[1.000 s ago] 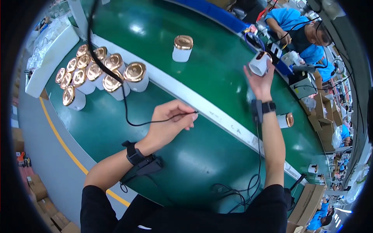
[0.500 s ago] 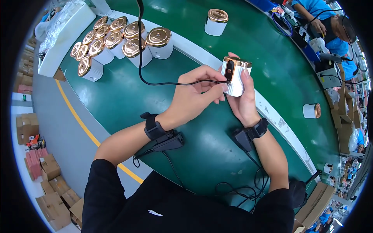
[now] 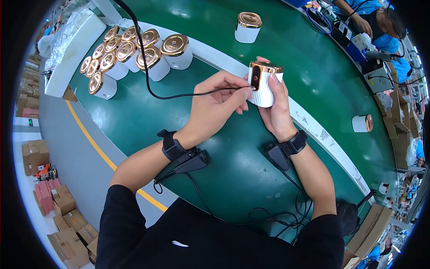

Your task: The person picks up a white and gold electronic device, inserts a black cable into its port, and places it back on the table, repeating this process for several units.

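My right hand [image 3: 280, 110] is wrapped round a white ribbed device with a gold rim [image 3: 263, 95]. On the side of the device that faces left, a dark oval panel with a small round gold detail shows. My left hand [image 3: 207, 107] pinches the end of a black cable [image 3: 179, 96] between thumb and fingers. The cable's tip sits against the lower part of the dark panel; whether it is plugged in, I cannot tell. From the pinch the cable droops left, then rises past the top edge of the picture.
Several similar white devices with gold tops [image 3: 154, 62] stand grouped on the green table [image 3: 215, 175] at the far left. Past a white rail [image 3: 313, 122], one more device [image 3: 247, 28] stands upright and another [image 3: 362, 123] lies sideways. Co-workers in blue are at the upper right.
Both hands and the device have shifted slightly left. The hanging part of the cable has swung left too. My grip on each thing looks the same.
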Tool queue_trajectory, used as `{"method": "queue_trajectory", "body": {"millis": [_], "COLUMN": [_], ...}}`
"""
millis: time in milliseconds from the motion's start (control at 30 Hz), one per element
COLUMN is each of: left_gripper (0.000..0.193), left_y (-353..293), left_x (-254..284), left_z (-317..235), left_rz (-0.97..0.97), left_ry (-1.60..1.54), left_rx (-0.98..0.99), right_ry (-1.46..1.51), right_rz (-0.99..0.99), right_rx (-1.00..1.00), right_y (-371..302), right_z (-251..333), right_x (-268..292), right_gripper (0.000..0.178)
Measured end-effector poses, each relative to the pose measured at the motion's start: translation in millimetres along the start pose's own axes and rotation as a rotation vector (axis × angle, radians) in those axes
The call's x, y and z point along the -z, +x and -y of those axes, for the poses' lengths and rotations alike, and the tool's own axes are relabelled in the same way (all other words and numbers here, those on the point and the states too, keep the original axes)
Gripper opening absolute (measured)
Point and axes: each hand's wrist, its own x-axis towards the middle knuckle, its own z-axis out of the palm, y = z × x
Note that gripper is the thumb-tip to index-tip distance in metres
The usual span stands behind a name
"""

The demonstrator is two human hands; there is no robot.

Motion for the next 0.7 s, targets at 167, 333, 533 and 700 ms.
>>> {"method": "queue_trajectory", "body": {"millis": [167,333,533,700], "left_gripper": [0.013,0.012,0.011,0.012], "left_y": [5.4,3.4,4.1,10.2], "left_x": [0.5,1.9,6.0,10.3], "left_z": [-1.0,0.9,1.7,3.8], "left_rz": [-0.014,0.020,0.063,0.109], "left_ry": [0.053,0.087,0.117,0.084], "left_rx": [-0.007,0.019,0.019,-0.003], "right_ry": [-0.040,-0.255,-0.422,-0.386], "right_rz": [-0.026,-0.061,-0.099,-0.087], "right_rx": [0.015,0.109,0.215,0.217], "right_y": [3.5,2.3,-1.8,0.1], "right_z": [1.1,-2.0,-8.6,-2.7], "right_x": [-2.6,-1.1,1.5,-0.5], "right_gripper": [0.052,0.057,0.056,0.048]}}
